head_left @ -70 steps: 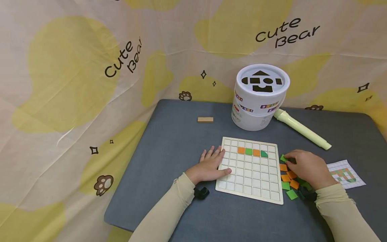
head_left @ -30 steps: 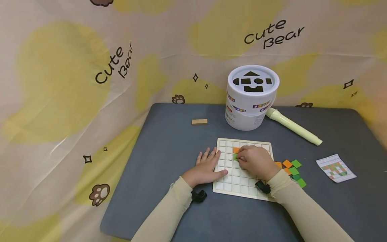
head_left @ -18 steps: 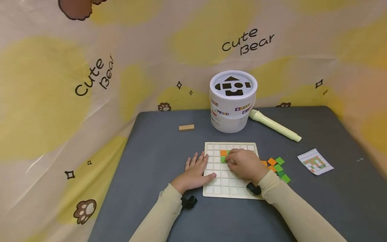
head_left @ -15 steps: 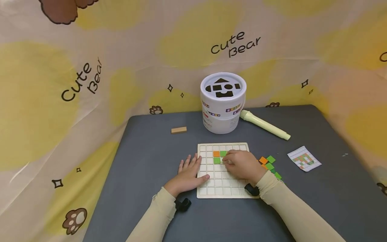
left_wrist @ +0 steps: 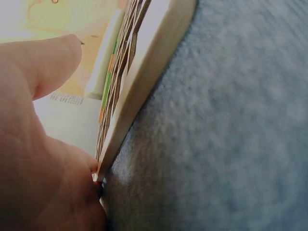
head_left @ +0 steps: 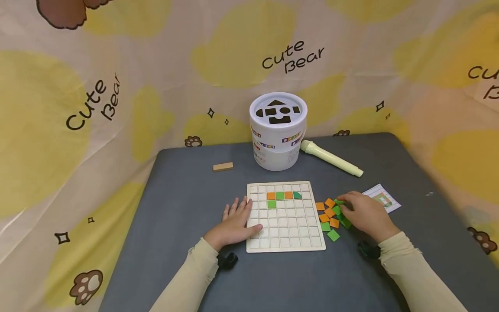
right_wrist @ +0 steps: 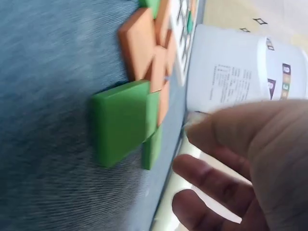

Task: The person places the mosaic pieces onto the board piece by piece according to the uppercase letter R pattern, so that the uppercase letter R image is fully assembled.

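Lifting one cleanly from the loose tiles (head_left: pixel 329 212), right of the board (head_left: pixel 277 232), probably called for a light edge pinch, with the right hand (head_left: pixel 369 215) (loosely bent, apparently empty) just beside them and the left hand (head_left: pixel 231 225), fingers spread, resting on the board's left edge.

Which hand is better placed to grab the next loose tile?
Likely the right hand: it's close beside the loose tiles, while the left hand rests at the opposite edge of the board.
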Demonstrator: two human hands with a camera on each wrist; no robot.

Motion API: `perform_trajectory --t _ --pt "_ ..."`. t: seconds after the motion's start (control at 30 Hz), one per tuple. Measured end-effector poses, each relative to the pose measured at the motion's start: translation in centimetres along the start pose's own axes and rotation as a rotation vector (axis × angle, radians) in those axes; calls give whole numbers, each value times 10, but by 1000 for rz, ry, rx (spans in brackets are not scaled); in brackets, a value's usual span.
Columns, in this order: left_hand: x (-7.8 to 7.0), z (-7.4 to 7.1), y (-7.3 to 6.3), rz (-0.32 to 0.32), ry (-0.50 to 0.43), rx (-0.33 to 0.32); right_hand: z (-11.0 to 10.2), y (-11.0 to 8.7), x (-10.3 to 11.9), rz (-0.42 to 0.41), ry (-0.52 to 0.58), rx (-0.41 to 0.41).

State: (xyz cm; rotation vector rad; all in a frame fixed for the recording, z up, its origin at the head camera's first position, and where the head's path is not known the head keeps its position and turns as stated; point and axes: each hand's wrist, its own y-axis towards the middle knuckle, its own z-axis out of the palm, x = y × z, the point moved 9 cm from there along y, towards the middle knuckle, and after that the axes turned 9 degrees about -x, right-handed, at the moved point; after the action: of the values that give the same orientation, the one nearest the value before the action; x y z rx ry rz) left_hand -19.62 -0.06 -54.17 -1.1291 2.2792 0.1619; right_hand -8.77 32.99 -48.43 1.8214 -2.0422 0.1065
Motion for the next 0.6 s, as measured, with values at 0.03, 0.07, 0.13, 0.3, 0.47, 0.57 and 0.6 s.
perform_trajectory --t 0.03,0.07,0.13,0.3,0.47,0.57,0.6 --pt "-3 0 2 7 -3 -1 -1 -3 -2 -12 0 -9" --pt "-5 0 3 13 -4 -6 -1 -5 -2 -31 0 -13" --pt "-6 1 3 19 -7 -14 3 -6 2 -81 -7 -26" --pt "7 5 -12 -5 -22 -27 27 2 20 -122 -76 -13" --pt "9 5 -17 -15 -24 -39 32 7 29 -141 -181 -38" --pt "-1 4 -9 21 -21 -46 20 6 25 -125 -211 -76" --pt "-5 4 -5 32 -17 -43 16 6 23 -117 -217 -89"
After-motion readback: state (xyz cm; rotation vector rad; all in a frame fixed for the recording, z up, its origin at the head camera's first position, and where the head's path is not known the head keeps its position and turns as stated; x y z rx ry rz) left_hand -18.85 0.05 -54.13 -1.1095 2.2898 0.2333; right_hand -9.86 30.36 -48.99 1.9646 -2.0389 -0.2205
